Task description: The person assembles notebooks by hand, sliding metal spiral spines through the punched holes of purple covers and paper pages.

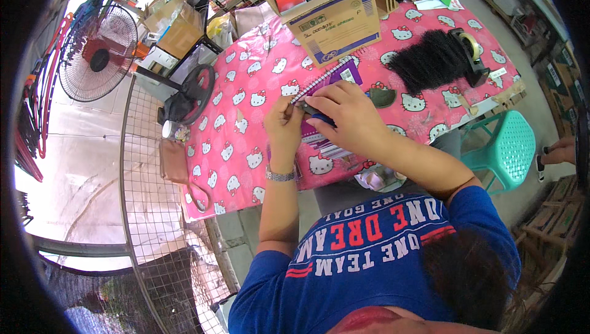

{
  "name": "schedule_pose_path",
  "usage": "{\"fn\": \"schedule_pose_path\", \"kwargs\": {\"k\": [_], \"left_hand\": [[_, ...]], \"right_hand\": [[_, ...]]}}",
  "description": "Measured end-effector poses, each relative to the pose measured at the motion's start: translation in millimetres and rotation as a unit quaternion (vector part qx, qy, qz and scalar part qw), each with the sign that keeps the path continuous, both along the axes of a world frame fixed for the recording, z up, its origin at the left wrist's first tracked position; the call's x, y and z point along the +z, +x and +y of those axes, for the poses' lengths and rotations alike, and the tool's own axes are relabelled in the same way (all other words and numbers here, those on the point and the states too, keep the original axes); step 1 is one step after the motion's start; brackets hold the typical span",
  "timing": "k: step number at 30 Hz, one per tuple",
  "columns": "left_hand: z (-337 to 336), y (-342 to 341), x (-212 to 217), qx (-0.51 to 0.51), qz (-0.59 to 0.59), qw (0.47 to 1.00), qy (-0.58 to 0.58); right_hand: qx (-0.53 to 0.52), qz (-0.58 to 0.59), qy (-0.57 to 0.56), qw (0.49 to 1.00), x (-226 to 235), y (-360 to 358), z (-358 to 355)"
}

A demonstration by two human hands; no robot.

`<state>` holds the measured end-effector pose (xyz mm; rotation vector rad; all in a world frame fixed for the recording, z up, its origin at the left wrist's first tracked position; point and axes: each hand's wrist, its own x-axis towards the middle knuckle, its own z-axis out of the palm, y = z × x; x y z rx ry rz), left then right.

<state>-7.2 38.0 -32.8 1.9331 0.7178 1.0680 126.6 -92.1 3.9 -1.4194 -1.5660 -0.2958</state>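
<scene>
A purple notebook [351, 71] with a white spiral binding [316, 84] is held at a slant above the table. My left hand [284, 122], wearing a metal watch, pinches the near-left end of the spiral. My right hand [347, 111] is closed around small pliers [324, 117] with dark blue handles. The pliers' grey tip meets the spiral's end beside my left fingertips; the exact contact is hidden. Below my right hand, more notebooks [335, 151] lie stacked on the table, their edges partly showing.
A pink patterned cloth covers the table [230, 143]. At the back stands a cardboard box [341, 23] of colourful notebooks. Rightward lie a bristly black bundle of coils [427, 60] and a tape dispenser [473, 54]. A green stool [507, 149], a fan [98, 57] and a brown pouch [174, 161] flank the table.
</scene>
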Motion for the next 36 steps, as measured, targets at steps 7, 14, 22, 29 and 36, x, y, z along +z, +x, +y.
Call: {"fn": "schedule_pose_path", "kwargs": {"k": [7, 14, 22, 29, 36], "left_hand": [[-22, 6, 21, 0.023, -0.020, 0.989, 0.144], [-1, -68, 8, 0.177, -0.239, 0.950, -0.099], [-4, -178, -145, 0.296, 0.010, 0.921, -0.254], [-6, -182, -173, 0.346, 0.349, 0.866, 0.092], [-47, -29, 5, 0.045, 0.191, 0.916, 0.350]], "right_hand": [[0.083, 0.180, -0.131, 0.971, 7, 2, -8], [0.055, 0.287, -0.090, 0.952, -16, 46, -36], [-0.089, -0.031, -0.349, 0.932, -216, 85, -88], [-0.306, -0.070, -0.223, 0.923, -208, 200, -2], [-0.344, -0.180, -0.365, 0.846, -226, 223, 15]]}}
